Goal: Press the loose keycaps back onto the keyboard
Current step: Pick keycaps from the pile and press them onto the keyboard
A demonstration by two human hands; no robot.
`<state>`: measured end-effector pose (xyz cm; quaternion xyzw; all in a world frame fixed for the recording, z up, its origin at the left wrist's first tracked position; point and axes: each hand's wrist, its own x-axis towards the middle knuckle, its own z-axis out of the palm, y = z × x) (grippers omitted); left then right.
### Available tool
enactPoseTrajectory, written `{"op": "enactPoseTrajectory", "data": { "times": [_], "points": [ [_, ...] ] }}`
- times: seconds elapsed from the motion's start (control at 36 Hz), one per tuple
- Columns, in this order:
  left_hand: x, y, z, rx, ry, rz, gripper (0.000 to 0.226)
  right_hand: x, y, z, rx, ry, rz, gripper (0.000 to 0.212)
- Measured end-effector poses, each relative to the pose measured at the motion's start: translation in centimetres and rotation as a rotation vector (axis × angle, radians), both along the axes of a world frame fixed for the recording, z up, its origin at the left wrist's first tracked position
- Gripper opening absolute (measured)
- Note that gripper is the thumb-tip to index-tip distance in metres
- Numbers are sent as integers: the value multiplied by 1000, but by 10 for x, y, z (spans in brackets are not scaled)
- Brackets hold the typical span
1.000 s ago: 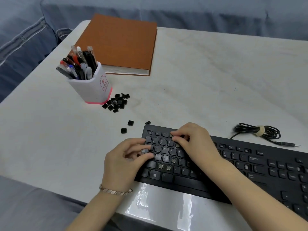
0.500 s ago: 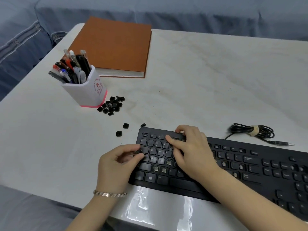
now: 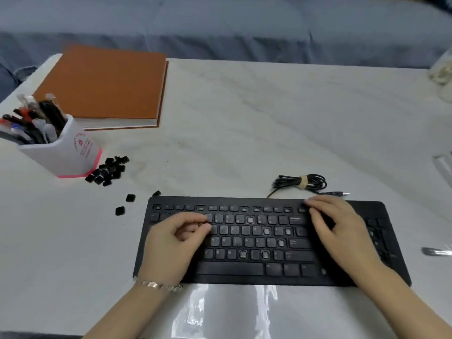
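Observation:
A black keyboard [image 3: 254, 270] lies near the table's front edge, with several bare key sockets showing pale among its keys. My left hand [image 3: 171, 243] is over its left keys with the fingers curled, thumb and forefinger pinching a small dark keycap [image 3: 200, 224] just above the key rows. My right hand [image 3: 342, 231] lies flat on the keyboard's right part, its straight fingers reaching the top row. A heap of loose keycaps [image 3: 107, 171] sits beside the pen holder. Two single keycaps [image 3: 130, 198] lie left of the keyboard, and a small one is at its corner.
A white pen holder [image 3: 63, 152] full of pens stands at the left, with an orange book [image 3: 105, 86] behind it. The keyboard's coiled cable [image 3: 300, 182] lies behind the keyboard. A jar [image 3: 442, 72] and a shiny object [image 3: 436, 251] are at the right edge.
My right hand has moved from the keyboard's left keys to its right part. My left hand has moved further in over the keys with the keycap. The view has swung to the right.

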<state>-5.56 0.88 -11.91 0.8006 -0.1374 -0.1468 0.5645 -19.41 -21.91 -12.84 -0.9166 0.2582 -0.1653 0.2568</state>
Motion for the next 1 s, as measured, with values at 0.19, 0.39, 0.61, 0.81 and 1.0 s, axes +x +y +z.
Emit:
{"op": "enactPoseTrajectory", "data": {
  "times": [0.19, 0.39, 0.61, 0.81, 1.0],
  "points": [
    [-21, -50, 2, -34, 84, -163, 29, -24, -37, -17, -51, 98, -96, 25],
    [-32, -91, -6, 72, -51, -253, 30, -23, -35, -28, -137, 39, -94, 33],
    [-30, -125, -21, 282, -379, -376, 6, -24, -35, -29, -134, 19, -98, 32],
    [-29, -135, -24, 332, -347, -377, 9, -23, -35, -28, -162, 15, -99, 31],
    [-30, -140, -22, 338, -284, -313, 21, -24, -36, -29, -143, 23, -101, 32]
  ]
}}
